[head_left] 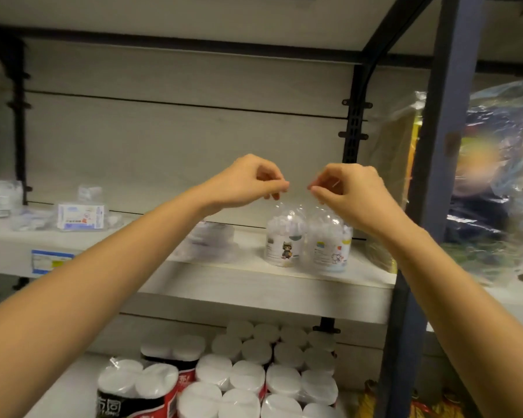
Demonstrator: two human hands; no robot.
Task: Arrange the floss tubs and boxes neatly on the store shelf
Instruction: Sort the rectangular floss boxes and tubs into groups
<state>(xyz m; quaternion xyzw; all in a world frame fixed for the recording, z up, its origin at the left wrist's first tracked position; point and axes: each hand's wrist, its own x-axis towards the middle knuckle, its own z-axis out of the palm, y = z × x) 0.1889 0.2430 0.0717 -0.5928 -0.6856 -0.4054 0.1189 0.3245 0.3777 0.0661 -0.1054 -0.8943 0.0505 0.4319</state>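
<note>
left hand (pixel 248 182) and right hand (pixel 352 191), fingers pinched together just above the two floss tubs (pixel 284 242) standing side by side on the shelf (pixel 242 282), can't tell if they're holding anything. Bump those tubs and they'd probably topple

Shelf (pixel 254 285) bare along front edge, open air up to upper board (pixel 194 13). Left tub (pixel 284 239) and right tub (pixel 329 245) touching, at right end. Black upright (pixel 352 131) behind them, blue post (pixel 441 146) blocks right side. Clear box stack (pixel 207 239) near left tub, small gap between. Blue-white box (pixel 80 217) well apart, far left.
</note>
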